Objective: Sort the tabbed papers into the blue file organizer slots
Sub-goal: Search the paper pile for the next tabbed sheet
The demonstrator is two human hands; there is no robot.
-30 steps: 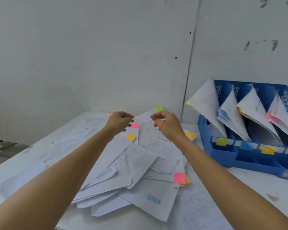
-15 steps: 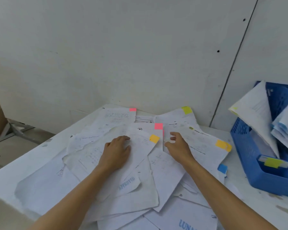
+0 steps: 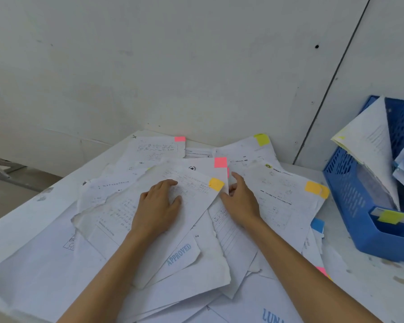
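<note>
A loose heap of white papers (image 3: pixel 117 229) with coloured tabs covers the table. My left hand (image 3: pixel 158 207) lies flat on the top sheet, which carries an orange tab (image 3: pixel 216 184). My right hand (image 3: pixel 239 200) rests beside that sheet's right edge, thumb at the paper's edge and fingers spread on the sheets below. Other tabs show: pink (image 3: pixel 220 162), pink at the back (image 3: pixel 180 139), yellow-green (image 3: pixel 261 139), orange on the right (image 3: pixel 316 189). The blue file organizer (image 3: pixel 359 206) stands at the right edge, with papers (image 3: pixel 371 145) leaning in its slots and a yellow label (image 3: pixel 392 216) on its front.
The white table (image 3: pixel 371 280) meets a white wall close behind the heap. A blue tab (image 3: pixel 317 226) pokes out at the heap's right side near the organizer. Floor and a metal frame (image 3: pixel 0 170) show beyond the table's left edge.
Both hands came down from above the heap onto the papers. The view shifted left, so only the organizer's left end remains in sight. Since half a second ago the hands have barely moved.
</note>
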